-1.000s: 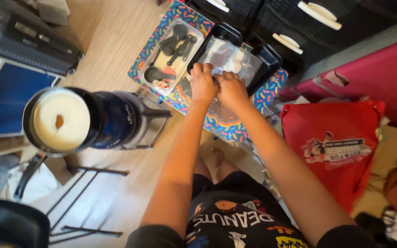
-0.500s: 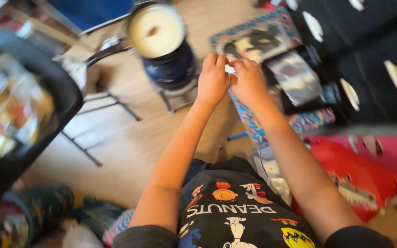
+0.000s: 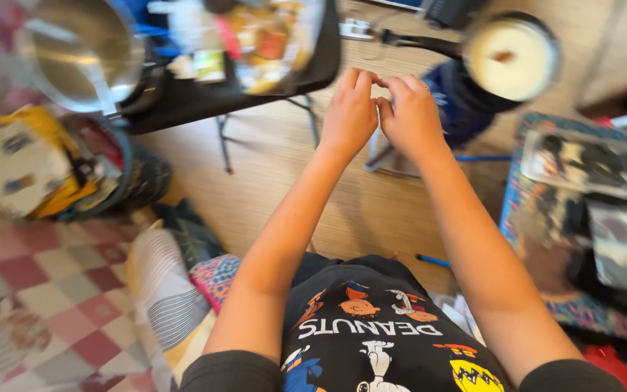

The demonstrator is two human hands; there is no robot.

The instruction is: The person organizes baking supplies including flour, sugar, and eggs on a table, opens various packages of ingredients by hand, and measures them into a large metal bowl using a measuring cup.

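Left hand (image 3: 350, 109) and right hand (image 3: 409, 116) pinch fingertips together above the floor (image 3: 277, 181); what they grasp is hidden; steady, small motions suit.

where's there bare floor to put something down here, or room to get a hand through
The widest bare patch is the woven mat, between the black tray stand, the striped cloth and the person's arms. A smaller strip lies between the right hand and the patterned box. Both hands, left hand included, crowd against the saucepan.
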